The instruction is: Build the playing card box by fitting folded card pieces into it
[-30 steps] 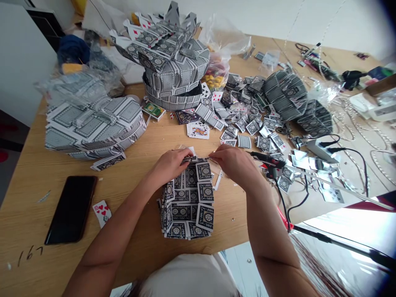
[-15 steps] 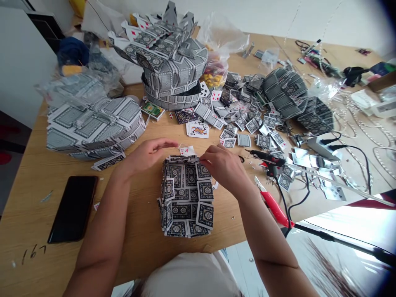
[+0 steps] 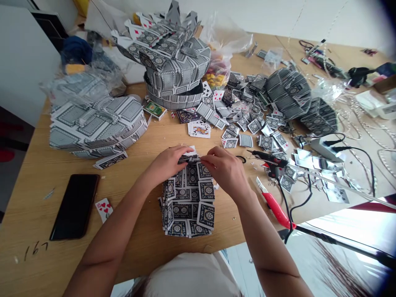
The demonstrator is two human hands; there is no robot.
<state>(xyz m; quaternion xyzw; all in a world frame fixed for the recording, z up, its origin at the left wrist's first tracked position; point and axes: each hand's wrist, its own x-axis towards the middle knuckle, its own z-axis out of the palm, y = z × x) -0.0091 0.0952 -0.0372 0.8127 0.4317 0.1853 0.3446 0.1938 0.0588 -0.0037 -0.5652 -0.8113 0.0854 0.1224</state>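
Note:
A box-like structure made of dark patterned playing cards (image 3: 185, 194) lies on the table in front of me. My left hand (image 3: 168, 165) curves over its far left corner, thumb and fingers closed on the far edge. At the far right corner my right hand (image 3: 227, 171) pinches the same edge; the fingertips partly hide which card they hold. Just beyond that edge, a loose white-faced card (image 3: 192, 149) shows in part behind the left fingers.
Larger card structures stand at the left (image 3: 99, 123) and back (image 3: 176, 70). A pile of folded cards (image 3: 247, 111) spreads behind my right hand. On the right lie a glue gun (image 3: 269, 159) with its cord and a red-handled knife (image 3: 278, 208). A phone (image 3: 75, 206) lies left.
My left hand has moved right and closed on the far edge of the card structure. My right hand stays at its corner. A ten of hearts beside the phone is now uncovered by my left arm.

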